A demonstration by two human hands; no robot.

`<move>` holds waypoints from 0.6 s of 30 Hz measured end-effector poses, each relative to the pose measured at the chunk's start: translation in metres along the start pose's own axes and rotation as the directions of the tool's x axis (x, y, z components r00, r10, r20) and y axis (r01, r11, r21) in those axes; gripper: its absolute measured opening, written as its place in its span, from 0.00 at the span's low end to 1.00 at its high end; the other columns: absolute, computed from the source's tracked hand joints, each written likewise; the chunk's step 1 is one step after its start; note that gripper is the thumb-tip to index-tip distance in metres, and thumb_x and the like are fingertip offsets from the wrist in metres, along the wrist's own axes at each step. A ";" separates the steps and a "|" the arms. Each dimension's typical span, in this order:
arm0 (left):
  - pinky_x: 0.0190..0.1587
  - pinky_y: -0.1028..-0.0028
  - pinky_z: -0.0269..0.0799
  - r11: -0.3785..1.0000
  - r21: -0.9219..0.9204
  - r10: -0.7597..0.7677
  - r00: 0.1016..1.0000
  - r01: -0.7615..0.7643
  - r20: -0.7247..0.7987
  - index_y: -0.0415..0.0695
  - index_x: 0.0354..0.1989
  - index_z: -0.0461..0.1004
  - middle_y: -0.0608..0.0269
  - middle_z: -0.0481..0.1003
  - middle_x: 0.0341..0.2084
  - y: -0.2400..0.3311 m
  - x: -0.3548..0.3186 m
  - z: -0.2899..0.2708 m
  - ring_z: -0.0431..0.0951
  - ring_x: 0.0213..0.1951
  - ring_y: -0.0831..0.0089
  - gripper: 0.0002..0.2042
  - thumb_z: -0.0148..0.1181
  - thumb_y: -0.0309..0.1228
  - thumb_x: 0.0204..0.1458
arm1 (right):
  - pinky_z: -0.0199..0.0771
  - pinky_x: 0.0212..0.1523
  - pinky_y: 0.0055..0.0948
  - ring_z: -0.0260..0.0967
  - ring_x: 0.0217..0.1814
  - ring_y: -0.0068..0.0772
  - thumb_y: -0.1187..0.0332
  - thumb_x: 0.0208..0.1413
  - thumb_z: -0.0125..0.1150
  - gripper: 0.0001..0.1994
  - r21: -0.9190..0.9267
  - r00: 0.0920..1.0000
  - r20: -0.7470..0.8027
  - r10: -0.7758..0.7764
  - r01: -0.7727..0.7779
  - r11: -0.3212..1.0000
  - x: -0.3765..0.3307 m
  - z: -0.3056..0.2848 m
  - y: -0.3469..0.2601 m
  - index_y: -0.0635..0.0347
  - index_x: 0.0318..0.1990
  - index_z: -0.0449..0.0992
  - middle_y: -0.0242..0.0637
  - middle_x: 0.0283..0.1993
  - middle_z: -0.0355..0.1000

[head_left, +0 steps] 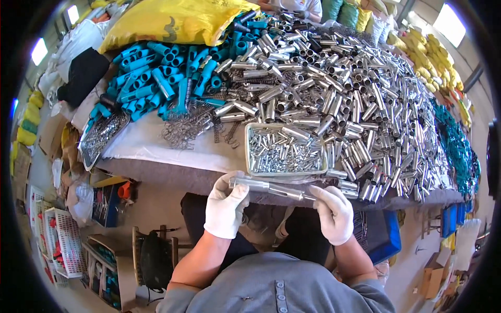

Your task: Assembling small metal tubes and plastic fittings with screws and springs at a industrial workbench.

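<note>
Over the near table edge, my left hand point(224, 208), in a white glove, is closed around the wider left end of a shiny metal tube point(261, 185). The tube lies almost level and has a slot near its narrower right end. My right hand point(334, 215), gloved too, pinches a thin metal pin point(309, 198) at that right end; whether the pin sits inside the tube I cannot tell. Just beyond my hands stands a pale tray point(249, 171) of small metal pins and screws. Behind and right of it spreads a heap of metal tubes point(360, 99).
Teal plastic handles point(151, 78) pile up at the far left below a yellow sack point(172, 23). Loose springs point(188, 128) lie left of the tray. A second tray point(104, 133) of small metal parts sits at the table's left edge. Across the table, another person point(300, 6) is partly visible.
</note>
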State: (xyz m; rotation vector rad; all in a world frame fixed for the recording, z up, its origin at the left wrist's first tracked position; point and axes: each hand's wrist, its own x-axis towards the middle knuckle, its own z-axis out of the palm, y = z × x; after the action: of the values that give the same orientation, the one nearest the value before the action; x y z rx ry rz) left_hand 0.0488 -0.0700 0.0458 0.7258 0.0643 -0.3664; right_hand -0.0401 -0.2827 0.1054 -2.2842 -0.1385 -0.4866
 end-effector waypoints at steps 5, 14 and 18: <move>0.28 0.81 0.69 0.978 -0.095 -0.183 0.982 0.187 0.049 0.44 0.46 0.72 0.65 0.76 0.37 -0.012 -0.012 -0.006 0.73 0.29 0.81 0.14 0.61 0.31 0.52 | 0.68 0.28 0.33 0.67 0.26 0.46 0.81 0.47 0.51 0.21 -0.036 0.992 0.080 -0.098 0.101 0.994 -0.013 0.045 -0.011 0.68 0.52 0.69 0.45 0.24 0.67; 0.35 0.79 0.72 0.955 -0.254 -0.173 0.984 0.156 -0.044 0.41 0.47 0.70 0.64 0.76 0.34 0.001 -0.032 0.002 0.74 0.30 0.78 0.14 0.59 0.33 0.54 | 0.68 0.48 0.40 0.69 0.43 0.53 0.76 0.48 0.51 0.23 -0.124 0.939 -0.073 -0.335 0.325 0.938 -0.008 0.057 -0.028 0.70 0.55 0.66 0.54 0.42 0.70; 0.35 0.77 0.71 0.968 -0.245 -0.061 0.998 0.051 -0.033 0.41 0.47 0.70 0.64 0.75 0.34 -0.002 -0.023 -0.008 0.74 0.31 0.77 0.14 0.57 0.35 0.56 | 0.64 0.55 0.41 0.63 0.54 0.59 0.75 0.48 0.56 0.31 -0.111 0.984 -0.061 -0.169 0.161 0.981 -0.009 0.076 -0.028 0.72 0.62 0.55 0.58 0.49 0.67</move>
State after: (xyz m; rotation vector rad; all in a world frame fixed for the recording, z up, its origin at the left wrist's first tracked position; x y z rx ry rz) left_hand 0.0271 -0.0589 0.0426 0.4879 0.1656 -0.3898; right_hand -0.0324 -0.2081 0.0739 -2.3668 -0.2750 -0.6736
